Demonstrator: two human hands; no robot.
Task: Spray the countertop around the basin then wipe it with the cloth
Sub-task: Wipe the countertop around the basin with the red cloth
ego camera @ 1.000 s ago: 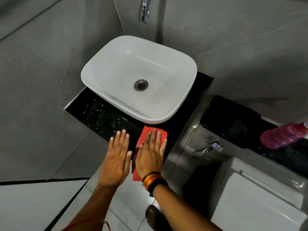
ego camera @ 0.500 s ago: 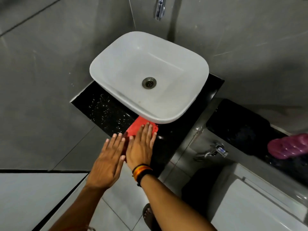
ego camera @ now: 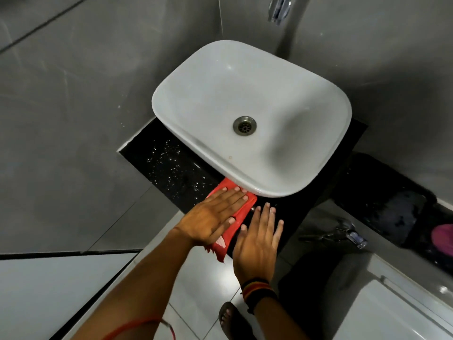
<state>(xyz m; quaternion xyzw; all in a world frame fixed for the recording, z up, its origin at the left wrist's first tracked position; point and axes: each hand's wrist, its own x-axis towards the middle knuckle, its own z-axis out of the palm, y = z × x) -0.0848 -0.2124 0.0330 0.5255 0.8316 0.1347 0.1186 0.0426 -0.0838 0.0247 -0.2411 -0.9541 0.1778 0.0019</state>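
Note:
A white basin [ego camera: 169,99] stands on a black countertop [ego camera: 169,165] speckled with spray droplets on its left part. A red cloth [ego camera: 242,212] lies on the counter's front edge, just under the basin's front rim. My left hand [ego camera: 215,217] presses flat on the cloth, fingers pointing toward the basin. My right hand [ego camera: 258,239] rests flat on the bare counter right beside the cloth, fingers spread and holding nothing. The cloth's near end [ego camera: 220,251] hangs over the counter edge.
A pink spray bottle [ego camera: 443,238] lies at the right edge on a lower black ledge [ego camera: 382,192]. A chrome tap [ego camera: 278,8] juts from the wall above the basin. A wall valve [ego camera: 350,234], a white toilet cistern [ego camera: 397,310] and my sandalled foot [ego camera: 232,320] lie below.
The cloth was under my right hand; now my left hand presses on it and my right hand has shifted off to its right. The view has swung left.

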